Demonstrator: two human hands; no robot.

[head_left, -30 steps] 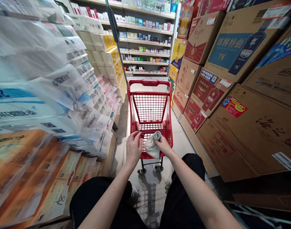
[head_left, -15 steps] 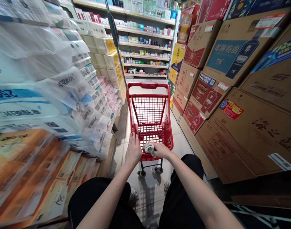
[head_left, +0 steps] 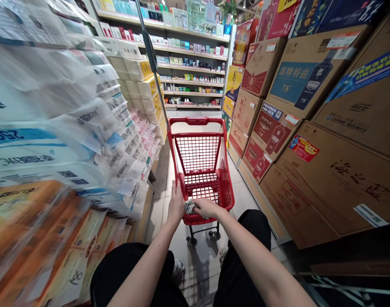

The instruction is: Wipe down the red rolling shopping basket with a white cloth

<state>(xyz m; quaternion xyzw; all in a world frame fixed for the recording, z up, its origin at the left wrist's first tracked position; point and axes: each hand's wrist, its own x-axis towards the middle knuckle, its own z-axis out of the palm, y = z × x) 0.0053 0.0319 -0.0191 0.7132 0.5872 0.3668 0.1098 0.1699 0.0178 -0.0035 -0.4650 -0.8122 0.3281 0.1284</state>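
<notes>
A small red shopping cart [head_left: 195,153] with a grid basket stands in front of me, between my legs. My left hand [head_left: 176,205] is at the near left side of its basket, with the fingers closed along the rim and the thumb side partly hidden. My right hand [head_left: 207,208] is shut on a crumpled greyish-white cloth [head_left: 190,207], which it presses against the near left corner of the basket, right beside my left hand. A dark pole [head_left: 152,59] rises from the cart's far left corner.
Stacked plastic-wrapped paper packs [head_left: 48,128] crowd the left side, with orange packs [head_left: 31,234] below. Cardboard cartons [head_left: 297,81] are piled along the right. Shelves [head_left: 188,51] of small boxes and bottles stand at the back. Pale floor tiles [head_left: 164,170] run between the stacks.
My right hand has moved left with the cloth, from the basket's near middle to its left corner. My left hand has moved slightly left and closed on the rim.
</notes>
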